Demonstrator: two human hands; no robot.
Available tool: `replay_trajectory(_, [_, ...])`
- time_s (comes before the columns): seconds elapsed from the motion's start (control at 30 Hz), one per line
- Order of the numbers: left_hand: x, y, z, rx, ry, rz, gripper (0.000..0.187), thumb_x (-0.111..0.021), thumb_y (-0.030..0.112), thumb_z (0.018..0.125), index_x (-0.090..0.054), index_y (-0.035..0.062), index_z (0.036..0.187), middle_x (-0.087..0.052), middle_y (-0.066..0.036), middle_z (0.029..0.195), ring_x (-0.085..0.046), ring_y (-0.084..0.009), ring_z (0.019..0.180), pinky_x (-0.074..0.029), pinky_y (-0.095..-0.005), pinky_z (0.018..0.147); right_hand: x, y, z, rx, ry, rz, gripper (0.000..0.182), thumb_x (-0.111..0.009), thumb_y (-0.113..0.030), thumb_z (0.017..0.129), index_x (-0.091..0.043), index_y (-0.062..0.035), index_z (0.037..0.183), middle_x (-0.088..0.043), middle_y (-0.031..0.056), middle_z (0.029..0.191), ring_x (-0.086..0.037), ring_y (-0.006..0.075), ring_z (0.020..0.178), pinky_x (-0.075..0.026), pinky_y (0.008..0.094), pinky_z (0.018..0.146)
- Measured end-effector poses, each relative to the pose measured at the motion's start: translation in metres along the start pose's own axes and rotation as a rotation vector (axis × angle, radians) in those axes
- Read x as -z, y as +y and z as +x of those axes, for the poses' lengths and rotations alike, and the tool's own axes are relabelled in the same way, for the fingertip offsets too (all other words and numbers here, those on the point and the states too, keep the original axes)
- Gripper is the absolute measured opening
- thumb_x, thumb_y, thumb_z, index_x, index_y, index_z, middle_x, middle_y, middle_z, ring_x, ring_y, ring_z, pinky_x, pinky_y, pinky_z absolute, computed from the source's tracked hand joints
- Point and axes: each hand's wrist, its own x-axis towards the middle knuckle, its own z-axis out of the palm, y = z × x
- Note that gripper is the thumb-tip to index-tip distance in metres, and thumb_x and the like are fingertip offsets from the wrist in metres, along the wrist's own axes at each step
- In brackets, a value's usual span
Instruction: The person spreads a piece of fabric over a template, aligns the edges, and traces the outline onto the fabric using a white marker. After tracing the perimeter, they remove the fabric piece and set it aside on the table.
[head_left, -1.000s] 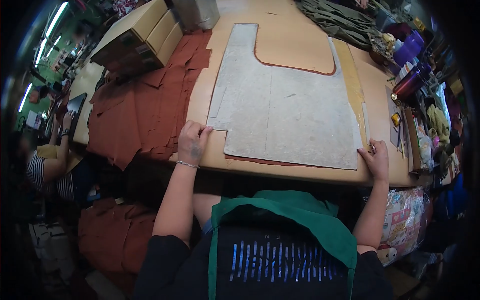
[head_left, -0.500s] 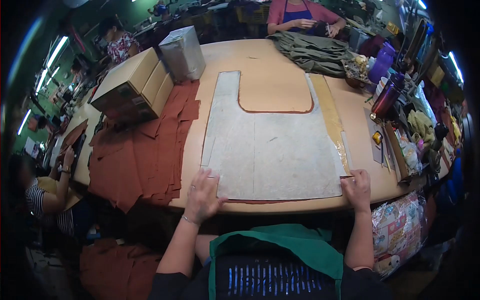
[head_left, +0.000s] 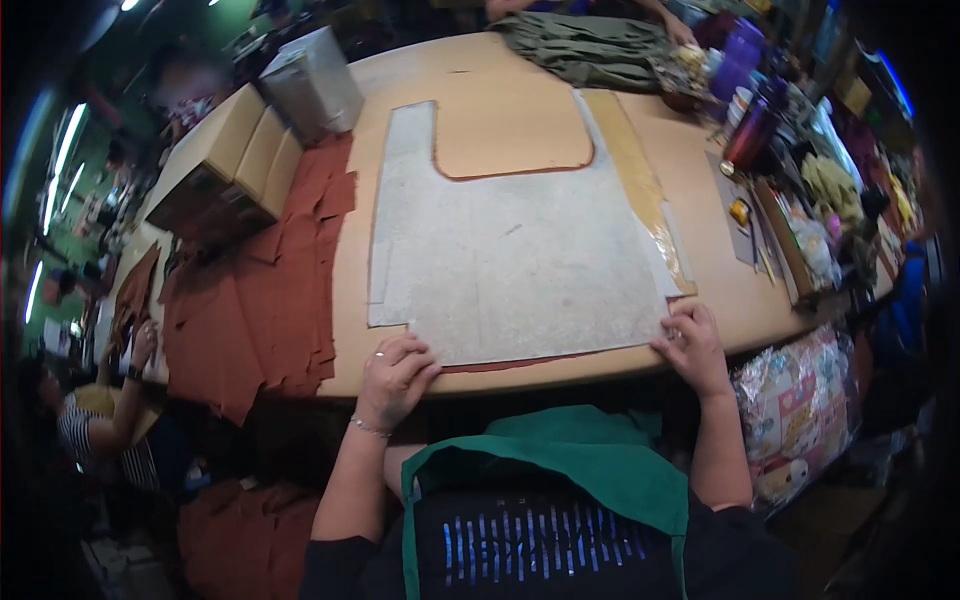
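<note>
A large grey-white pattern template [head_left: 515,270] with a U-shaped cutout lies flat on the table in front of me. Rust-brown fabric [head_left: 505,366] peeks out under its near edge and around the cutout. At the near left corner, my left hand [head_left: 395,375] is closed, fingertips together at the fabric's edge. My right hand [head_left: 692,345] pinches at the near right corner, where a bit of brown fabric shows. The fingertips partly hide what each hand grips. A yellowish strip [head_left: 625,160] runs along the template's right side.
Stacked rust-brown fabric pieces [head_left: 255,310] lie on the left, with a cardboard box [head_left: 215,165] and a grey box [head_left: 318,85] behind. Dark green cloth [head_left: 580,50], bottles [head_left: 755,125] and a tool tray [head_left: 785,240] occupy the right and far side. Co-workers stand around the table.
My left hand has gone from spread fingers on the template's corner to a closed grip at that corner. My right hand stays at its corner. The camera view has shifted and tilted.
</note>
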Motion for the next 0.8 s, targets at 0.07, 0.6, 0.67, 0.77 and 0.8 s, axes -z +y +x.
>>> replay_trajectory(0.07, [0.005, -0.006, 0.002, 0.056, -0.001, -0.134, 0.008, -0.065, 0.006, 0.071, -0.060, 0.0014, 0.075, -0.058, -0.012, 0.083, -0.057, -0.0277, 0.085, -0.046, -0.0358, 0.075, 0.010, 0.014, 0.006, -0.077, 0.038, -0.033, 0.026, -0.072, -0.016, 0.062, -0.060, -0.0015, 0.081, -0.052, 0.0122, 0.082, -0.051, 0.0289, 0.082, -0.042, 0.0354, 0.074])
replay_trajectory(0.6, [-0.133, -0.033, 0.237, 0.105, -0.165, 0.167, 0.025, -0.051, 0.019, 0.082, -0.055, 0.0061, 0.103, -0.051, -0.012, 0.115, -0.049, -0.0292, 0.105, -0.042, -0.0400, 0.086, -0.068, 0.057, 0.139, -0.132, 0.286, -0.373, 0.022, -0.066, -0.022, 0.070, -0.057, -0.0044, 0.080, -0.051, 0.0127, 0.089, -0.048, 0.0319, 0.088, -0.046, 0.0409, 0.073])
replay_trajectory(0.67, [-0.143, -0.033, 0.250, 0.146, -0.133, 0.198, 0.026, -0.052, 0.018, 0.082, -0.055, 0.0066, 0.106, -0.052, -0.011, 0.112, -0.049, -0.0310, 0.104, -0.042, -0.0397, 0.087, -0.069, 0.060, 0.139, -0.101, 0.289, -0.389, 0.021, -0.066, -0.022, 0.071, -0.057, -0.0046, 0.081, -0.051, 0.0125, 0.090, -0.048, 0.0316, 0.088, -0.046, 0.0407, 0.072])
replay_trajectory(0.77, [-0.147, -0.023, 0.252, 0.209, -0.123, 0.294, 0.023, -0.053, 0.021, 0.082, -0.057, 0.0127, 0.103, -0.052, -0.008, 0.107, -0.048, -0.0284, 0.102, -0.042, -0.0431, 0.084, -0.067, 0.057, 0.140, -0.109, 0.275, -0.380, 0.021, -0.065, -0.022, 0.072, -0.057, -0.0046, 0.081, -0.051, 0.0124, 0.090, -0.048, 0.0312, 0.087, -0.046, 0.0404, 0.071])
replay_trajectory(0.8, [-0.146, -0.022, 0.251, 0.221, -0.104, 0.280, 0.022, -0.052, 0.021, 0.082, -0.057, 0.0142, 0.103, -0.052, -0.008, 0.105, -0.048, -0.0274, 0.101, -0.042, -0.0436, 0.083, -0.066, 0.055, 0.140, -0.124, 0.264, -0.371, 0.021, -0.065, -0.022, 0.072, -0.056, -0.0045, 0.081, -0.051, 0.0124, 0.091, -0.048, 0.0312, 0.087, -0.046, 0.0403, 0.071])
